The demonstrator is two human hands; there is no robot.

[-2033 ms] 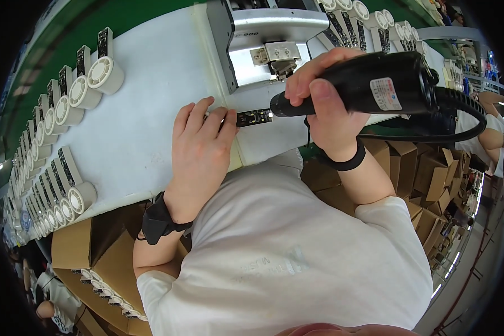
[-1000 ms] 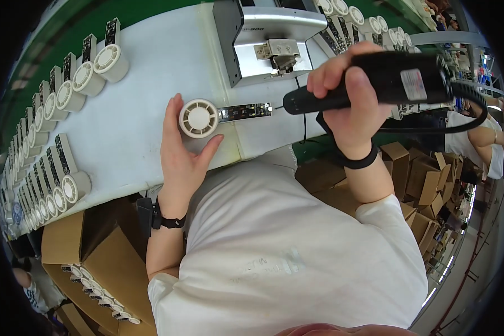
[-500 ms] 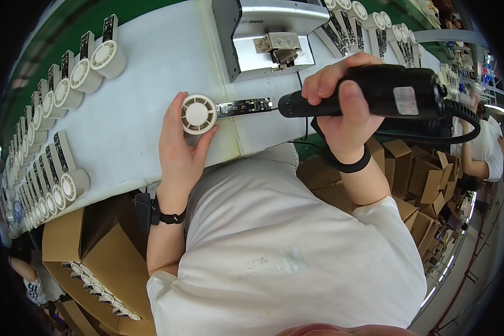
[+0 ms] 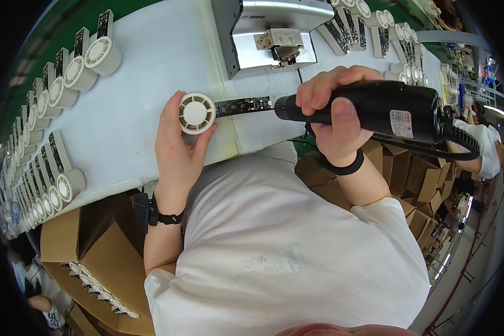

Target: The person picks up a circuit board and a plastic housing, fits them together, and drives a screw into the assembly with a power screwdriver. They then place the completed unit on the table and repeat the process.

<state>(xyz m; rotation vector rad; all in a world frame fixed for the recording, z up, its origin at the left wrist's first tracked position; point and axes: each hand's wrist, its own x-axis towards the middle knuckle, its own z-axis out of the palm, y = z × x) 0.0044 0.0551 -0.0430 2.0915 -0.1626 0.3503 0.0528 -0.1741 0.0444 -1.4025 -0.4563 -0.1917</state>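
Observation:
My left hand (image 4: pixel 179 143) is closed around the round white head of a small device (image 4: pixel 197 113), shaped like a fan with a slotted face. From that head a narrow strip with a black circuit board (image 4: pixel 243 106) points right across the table. My right hand (image 4: pixel 339 115) grips a black electric screwdriver (image 4: pixel 392 106), held nearly level. Its tip meets or comes very near the far end of the strip; contact there is too small to make out. A coiled cable leaves the tool's back end.
A silver metal machine (image 4: pixel 274 39) stands behind the device. Rows of similar white devices (image 4: pixel 102 56) line the table's left side, with more devices (image 4: pixel 347 28) at the back right. An open cardboard box (image 4: pixel 117 263) sits lower left, several cartons (image 4: pixel 403 168) lower right. Other people work at far right.
The screwdriver's back end has dropped a little and its nose has shifted slightly left, toward the strip's end. My left hand keeps its hold on the device.

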